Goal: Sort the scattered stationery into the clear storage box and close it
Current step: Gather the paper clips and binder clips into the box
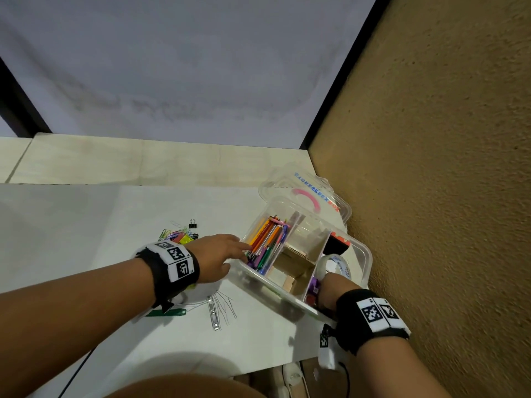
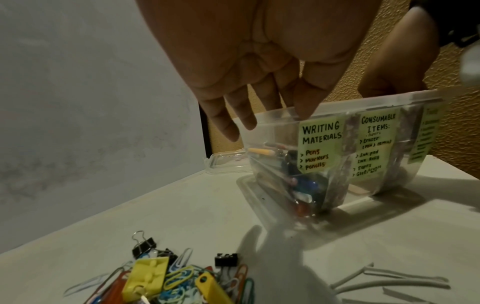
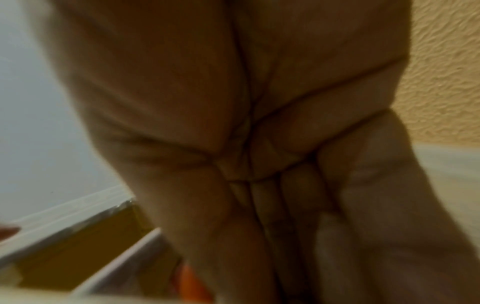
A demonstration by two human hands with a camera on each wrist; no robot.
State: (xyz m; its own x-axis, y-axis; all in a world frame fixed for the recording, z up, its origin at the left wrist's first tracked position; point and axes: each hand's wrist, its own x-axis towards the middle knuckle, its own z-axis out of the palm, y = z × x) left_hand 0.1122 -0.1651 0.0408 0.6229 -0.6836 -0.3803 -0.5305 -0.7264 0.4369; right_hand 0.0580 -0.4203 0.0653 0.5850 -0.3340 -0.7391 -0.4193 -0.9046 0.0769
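L wrist cam alone shows box (image 2: 337,164) labels; r hand (image 3: 259,144) blurry, maybe inside

Bare tabletop (image 1: 71,231) left of the clip pile (image 1: 179,235); wall (image 1: 431,168) tight against the storage box (image 1: 363,254)

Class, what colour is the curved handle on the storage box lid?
Pink; the handle shows best in the head view.
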